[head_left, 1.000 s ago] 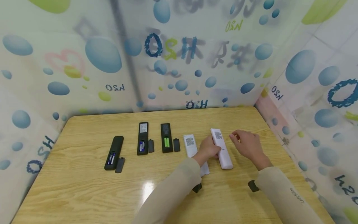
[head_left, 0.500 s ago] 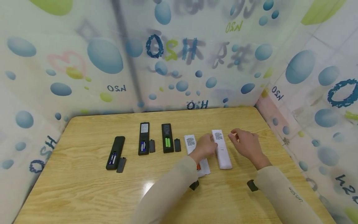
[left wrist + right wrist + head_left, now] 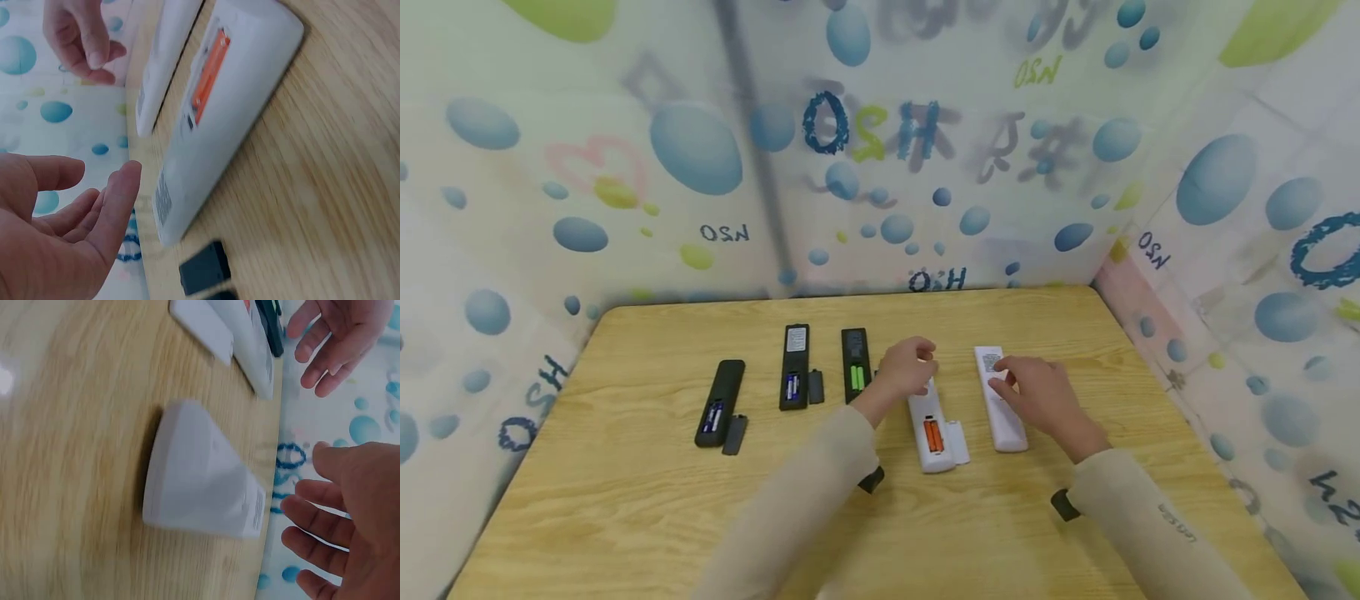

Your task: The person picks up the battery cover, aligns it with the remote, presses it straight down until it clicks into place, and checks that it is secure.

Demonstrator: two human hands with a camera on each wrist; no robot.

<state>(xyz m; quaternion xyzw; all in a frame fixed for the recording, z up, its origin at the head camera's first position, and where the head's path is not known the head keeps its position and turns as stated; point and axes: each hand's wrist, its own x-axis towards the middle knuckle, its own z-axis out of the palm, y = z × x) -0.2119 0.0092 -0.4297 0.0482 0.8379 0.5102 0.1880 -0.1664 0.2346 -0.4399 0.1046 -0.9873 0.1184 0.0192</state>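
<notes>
My left hand [image 3: 901, 371] hovers over the upper end of a white remote control [image 3: 938, 461], back face up, with orange batteries [image 3: 933, 435] in its exposed compartment. The loose white battery cover [image 3: 957, 442] lies against that remote's right side. In the left wrist view, the left fingers are relaxed and hold nothing. My right hand [image 3: 1041, 396] is over the upper part of a second white remote control [image 3: 1006, 429], whose back is up with its cover in place. In the right wrist view, the right hand [image 3: 369, 519] has spread, loosely bent fingers beside this remote [image 3: 194, 481], holding nothing.
To the left lie black remote controls with exposed batteries: one [image 3: 854, 343] with green batteries, one [image 3: 794, 362] and another [image 3: 726, 383] with blue ones. Black covers [image 3: 816, 387] lie beside them. Patterned curtains [image 3: 700, 250] border the wooden table [image 3: 625, 517].
The left hand has let go of the right white remote and moved left above the other one, uncovering its orange batteries. The right hand has come left over the right white remote.
</notes>
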